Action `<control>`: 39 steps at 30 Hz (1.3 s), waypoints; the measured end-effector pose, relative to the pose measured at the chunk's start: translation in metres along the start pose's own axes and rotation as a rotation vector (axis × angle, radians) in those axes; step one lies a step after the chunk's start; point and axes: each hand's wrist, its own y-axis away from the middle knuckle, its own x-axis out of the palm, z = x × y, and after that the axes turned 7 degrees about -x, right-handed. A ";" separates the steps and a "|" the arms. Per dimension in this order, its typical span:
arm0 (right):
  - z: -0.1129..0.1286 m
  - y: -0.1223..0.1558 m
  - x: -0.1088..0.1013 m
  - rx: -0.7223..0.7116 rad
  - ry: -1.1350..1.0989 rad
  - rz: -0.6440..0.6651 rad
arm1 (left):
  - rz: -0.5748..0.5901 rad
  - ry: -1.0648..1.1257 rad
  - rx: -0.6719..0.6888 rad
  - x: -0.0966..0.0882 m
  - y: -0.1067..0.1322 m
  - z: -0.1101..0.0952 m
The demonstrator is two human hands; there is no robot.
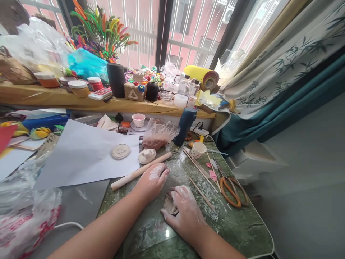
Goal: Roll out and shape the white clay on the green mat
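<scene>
My right hand, dusted with white powder, curls over a greyish lump of clay on the green tabletop. My left hand is closed, powder on its back; its fingers curl away from view, so anything inside is hidden. Just beyond it lies a pale wooden rolling pin, placed at a slant. Behind the pin rests a white lump of clay. A flat clay disc with a star scored into it lies on a white paper sheet. A thin wooden stick is right of my right hand.
Scissors, more sticks and a paper cup occupy the right side. Farther back stand a dark blue bottle and a bag of brown clay. Plastic bags crowd the left; jars and craft materials line the sill.
</scene>
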 end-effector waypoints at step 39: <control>-0.006 0.031 -0.035 0.130 -0.141 0.185 | 0.029 0.018 -0.015 -0.001 -0.002 0.001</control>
